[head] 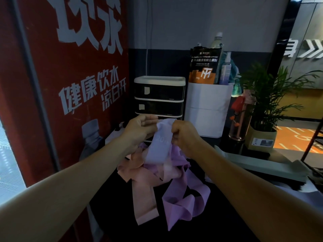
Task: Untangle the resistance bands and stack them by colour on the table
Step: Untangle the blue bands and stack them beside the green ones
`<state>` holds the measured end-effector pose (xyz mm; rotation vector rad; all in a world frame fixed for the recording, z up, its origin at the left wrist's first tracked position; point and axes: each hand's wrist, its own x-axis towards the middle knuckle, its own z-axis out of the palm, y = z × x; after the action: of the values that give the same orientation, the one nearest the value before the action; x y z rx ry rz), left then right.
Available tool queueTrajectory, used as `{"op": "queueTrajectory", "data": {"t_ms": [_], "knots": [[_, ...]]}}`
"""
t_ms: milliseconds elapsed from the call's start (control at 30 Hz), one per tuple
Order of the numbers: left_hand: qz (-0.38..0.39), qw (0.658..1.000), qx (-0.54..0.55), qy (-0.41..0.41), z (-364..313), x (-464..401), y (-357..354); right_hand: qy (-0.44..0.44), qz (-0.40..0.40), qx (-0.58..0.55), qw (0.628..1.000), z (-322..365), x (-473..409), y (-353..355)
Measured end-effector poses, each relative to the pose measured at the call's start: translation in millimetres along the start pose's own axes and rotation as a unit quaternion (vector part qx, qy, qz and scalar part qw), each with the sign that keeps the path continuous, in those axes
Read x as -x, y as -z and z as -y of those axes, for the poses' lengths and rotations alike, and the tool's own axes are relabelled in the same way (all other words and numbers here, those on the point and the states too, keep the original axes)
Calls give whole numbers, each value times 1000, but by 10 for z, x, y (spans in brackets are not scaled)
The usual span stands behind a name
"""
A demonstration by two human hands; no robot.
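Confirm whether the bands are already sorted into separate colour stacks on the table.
No: the pink bands and purple bands lie tangled in one heap, while both hands hold up a pale lilac band.

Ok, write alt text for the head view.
Both hands, left and right, hold up a pale lilac band above a tangle of pink bands and purple bands on a dark table. Drawers and a plant stand behind.

"健康饮水 凉白开" on red panel [73, 67]; "90g" on pouch [204, 65]
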<state>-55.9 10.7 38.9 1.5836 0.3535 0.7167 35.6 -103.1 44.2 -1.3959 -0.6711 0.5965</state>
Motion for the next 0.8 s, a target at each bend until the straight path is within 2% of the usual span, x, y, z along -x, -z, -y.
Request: {"op": "queueTrajectory", "data": {"t_ms": [100,200,300,367,533,667,733,800], "knots": [[10,999,-34,13,35,-3,-43,-4,-1,-7,1000,10,-6,7],[5,991,-134,6,75,4,-47,53,0,101,993,-51,-30,36],[-18,984,-179,-16,110,10,-11,107,14,229,967,-42,-36,103],[-55,983,-177,-16,106,0,50,120,-20,304,945,-17,-59,183],[-147,963,-224,-37,41,-89,309,124,-118,381,909,34,-90,414],[-183,927,-325,-37,18,-114,389,127,-141,391,901,28,-84,485],[-161,901,-403,-11,58,-120,387,115,-142,411,893,-2,-61,509],[-116,854,-507,37,116,-80,344,98,-130,430,888,-74,-40,541]]}}
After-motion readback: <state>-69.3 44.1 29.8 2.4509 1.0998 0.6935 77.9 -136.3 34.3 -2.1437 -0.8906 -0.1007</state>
